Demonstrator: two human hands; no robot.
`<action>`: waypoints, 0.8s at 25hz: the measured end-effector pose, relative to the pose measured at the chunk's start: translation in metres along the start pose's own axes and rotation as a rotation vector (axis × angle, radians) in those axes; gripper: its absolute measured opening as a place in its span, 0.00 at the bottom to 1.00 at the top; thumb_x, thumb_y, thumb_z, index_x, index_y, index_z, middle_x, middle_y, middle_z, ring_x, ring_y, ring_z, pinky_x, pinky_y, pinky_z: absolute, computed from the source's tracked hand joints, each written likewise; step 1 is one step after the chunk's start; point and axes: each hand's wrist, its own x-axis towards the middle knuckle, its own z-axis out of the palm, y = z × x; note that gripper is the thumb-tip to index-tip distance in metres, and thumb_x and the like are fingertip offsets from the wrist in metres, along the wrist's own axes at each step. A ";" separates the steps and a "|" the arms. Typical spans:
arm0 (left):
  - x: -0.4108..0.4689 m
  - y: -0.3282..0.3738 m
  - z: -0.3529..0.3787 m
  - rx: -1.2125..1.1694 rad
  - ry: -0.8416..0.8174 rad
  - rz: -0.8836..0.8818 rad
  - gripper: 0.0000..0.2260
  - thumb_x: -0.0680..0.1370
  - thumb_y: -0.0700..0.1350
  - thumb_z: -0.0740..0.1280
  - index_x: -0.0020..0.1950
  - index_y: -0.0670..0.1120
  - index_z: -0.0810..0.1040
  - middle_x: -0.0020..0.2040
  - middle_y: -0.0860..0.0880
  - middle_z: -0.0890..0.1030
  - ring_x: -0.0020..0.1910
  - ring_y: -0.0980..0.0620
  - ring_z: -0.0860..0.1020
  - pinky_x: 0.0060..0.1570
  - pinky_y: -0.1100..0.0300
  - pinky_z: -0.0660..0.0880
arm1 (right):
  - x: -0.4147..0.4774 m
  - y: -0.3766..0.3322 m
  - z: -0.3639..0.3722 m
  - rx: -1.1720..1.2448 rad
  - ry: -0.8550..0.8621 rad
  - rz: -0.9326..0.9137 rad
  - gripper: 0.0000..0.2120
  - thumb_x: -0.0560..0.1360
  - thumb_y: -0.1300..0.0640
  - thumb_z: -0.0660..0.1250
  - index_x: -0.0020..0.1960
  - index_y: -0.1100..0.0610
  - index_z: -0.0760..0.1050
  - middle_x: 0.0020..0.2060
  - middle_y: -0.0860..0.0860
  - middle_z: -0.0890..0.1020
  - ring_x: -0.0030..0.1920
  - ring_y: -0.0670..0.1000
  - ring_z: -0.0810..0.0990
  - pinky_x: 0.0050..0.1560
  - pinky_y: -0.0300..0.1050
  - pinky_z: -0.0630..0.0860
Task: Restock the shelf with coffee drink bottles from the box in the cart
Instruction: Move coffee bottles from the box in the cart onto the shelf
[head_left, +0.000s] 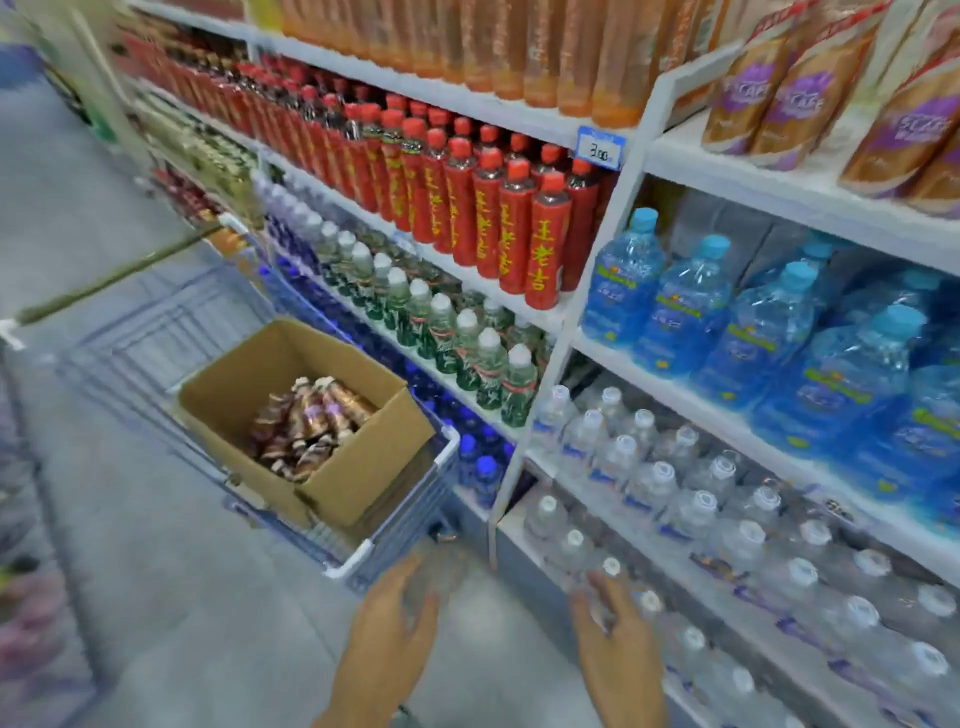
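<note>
An open cardboard box (363, 478) sits in a blue wire cart (410, 514) beside the shelves. Several brown coffee drink bottles (311, 423) with purple labels lie in a heap inside the box. More of the same coffee bottles (795, 98) stand on the upper right shelf (779, 182). My left hand (392, 634) is low in front of me, just short of the cart's near corner, fingers spread and blurred, holding nothing. My right hand (618, 660) hovers by the lowest row of water bottles, also with nothing in it.
Red-capped drink bottles (519, 223), green-labelled bottles (467, 353), large blue water jugs (779, 332) and small clear water bottles (675, 499) fill the shelves on the right. The grey aisle floor (156, 571) lies to the left of the cart.
</note>
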 end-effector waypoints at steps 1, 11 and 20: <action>-0.002 -0.013 -0.013 -0.016 0.050 -0.052 0.15 0.78 0.47 0.70 0.65 0.53 0.77 0.60 0.56 0.78 0.57 0.56 0.78 0.55 0.61 0.72 | -0.001 -0.006 0.018 -0.013 -0.067 0.014 0.13 0.75 0.53 0.75 0.58 0.45 0.80 0.60 0.50 0.83 0.63 0.53 0.80 0.67 0.54 0.74; 0.065 -0.148 -0.109 -0.209 0.260 -0.412 0.16 0.78 0.49 0.70 0.65 0.50 0.79 0.62 0.50 0.80 0.59 0.52 0.78 0.61 0.58 0.74 | 0.020 -0.090 0.205 -0.255 -0.344 0.014 0.13 0.75 0.50 0.74 0.59 0.45 0.79 0.61 0.50 0.83 0.63 0.53 0.79 0.67 0.53 0.72; 0.212 -0.206 -0.211 -0.129 0.123 -0.399 0.20 0.82 0.53 0.63 0.73 0.50 0.72 0.70 0.51 0.76 0.67 0.49 0.75 0.67 0.54 0.72 | 0.064 -0.191 0.335 -0.410 -0.397 0.013 0.19 0.78 0.44 0.69 0.66 0.47 0.76 0.63 0.47 0.80 0.65 0.50 0.77 0.67 0.52 0.73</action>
